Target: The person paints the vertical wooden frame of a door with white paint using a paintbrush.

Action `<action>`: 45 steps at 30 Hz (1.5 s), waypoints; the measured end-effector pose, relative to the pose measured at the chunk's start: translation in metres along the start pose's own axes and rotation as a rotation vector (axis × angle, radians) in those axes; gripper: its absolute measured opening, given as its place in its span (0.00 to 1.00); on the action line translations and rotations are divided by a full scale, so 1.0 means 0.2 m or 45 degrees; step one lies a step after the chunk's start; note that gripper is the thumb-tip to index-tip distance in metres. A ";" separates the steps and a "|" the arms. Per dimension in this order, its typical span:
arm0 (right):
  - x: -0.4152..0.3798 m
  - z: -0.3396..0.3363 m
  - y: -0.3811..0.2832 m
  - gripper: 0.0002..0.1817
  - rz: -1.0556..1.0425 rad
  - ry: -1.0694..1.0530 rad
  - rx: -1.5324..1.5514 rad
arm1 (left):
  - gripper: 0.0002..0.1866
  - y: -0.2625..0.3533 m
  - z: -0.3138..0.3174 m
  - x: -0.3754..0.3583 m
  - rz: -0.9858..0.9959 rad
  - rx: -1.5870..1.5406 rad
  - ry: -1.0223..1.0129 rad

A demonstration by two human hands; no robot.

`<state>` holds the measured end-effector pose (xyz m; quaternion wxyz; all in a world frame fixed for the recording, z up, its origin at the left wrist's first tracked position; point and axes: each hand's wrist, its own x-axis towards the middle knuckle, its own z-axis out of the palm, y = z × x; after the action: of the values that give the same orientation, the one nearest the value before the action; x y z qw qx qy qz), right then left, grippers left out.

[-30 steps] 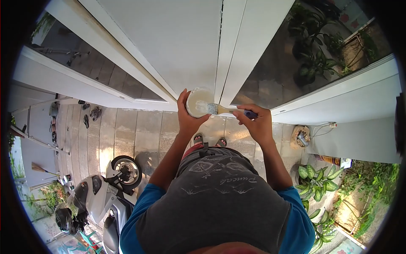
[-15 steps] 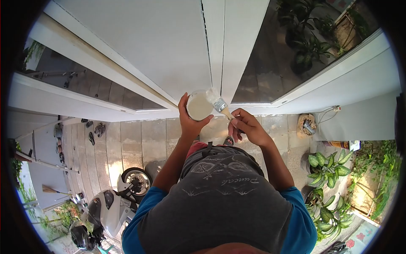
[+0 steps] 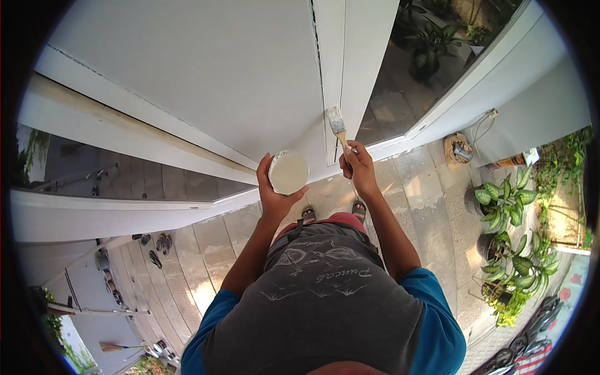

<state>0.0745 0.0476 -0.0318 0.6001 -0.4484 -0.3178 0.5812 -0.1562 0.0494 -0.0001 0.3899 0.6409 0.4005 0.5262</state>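
Observation:
My left hand [image 3: 275, 194] is wrapped round a round tub [image 3: 289, 172] of off-white paint, thumb on the near side and fingers on the far left. A flat paintbrush [image 3: 339, 127] with a wooden handle and metal band is held in my right hand [image 3: 358, 164]. Its whitish bristles point up, at the white door frame [image 3: 336, 62]; whether they touch it I cannot tell. The tub and the brush are apart.
Dark glass panes [image 3: 400, 94] flank the white panel [image 3: 206, 56]. Potted plants [image 3: 507, 200] stand on the right, near a bag [image 3: 458, 150] by the wall. Sandals [image 3: 164, 244] lie on the tiled floor [image 3: 400, 219] at left, and a broom [image 3: 112, 347] is lower left.
My right hand has raised the brush away from the tub, toward the door frame. The camera view has turned, and the motorcycle at lower left is out of view.

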 end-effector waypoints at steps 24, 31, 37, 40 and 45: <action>0.07 0.23 0.01 0.12 -0.302 0.459 0.021 | 0.58 -0.13 -0.22 0.11 0.026 -0.189 -0.412; 0.02 0.06 0.40 0.12 0.244 0.690 -0.096 | 0.58 -0.16 -0.26 0.14 0.041 -0.176 -0.400; -0.11 0.42 -0.46 0.12 -0.238 0.508 0.009 | 0.59 -0.19 -0.28 0.11 0.023 -0.175 -0.428; -0.10 0.46 -0.56 0.12 -0.488 0.440 -0.019 | 0.59 -0.18 -0.28 0.11 0.023 -0.143 -0.427; 0.05 0.25 -0.03 0.12 -0.237 0.530 -0.040 | 0.59 -0.17 -0.27 0.11 0.019 -0.185 -0.430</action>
<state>0.0327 0.0665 -0.0082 0.6966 -0.5367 -0.2361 0.4134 -0.2100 0.0861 -0.0153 0.4930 0.6931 0.2855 0.4417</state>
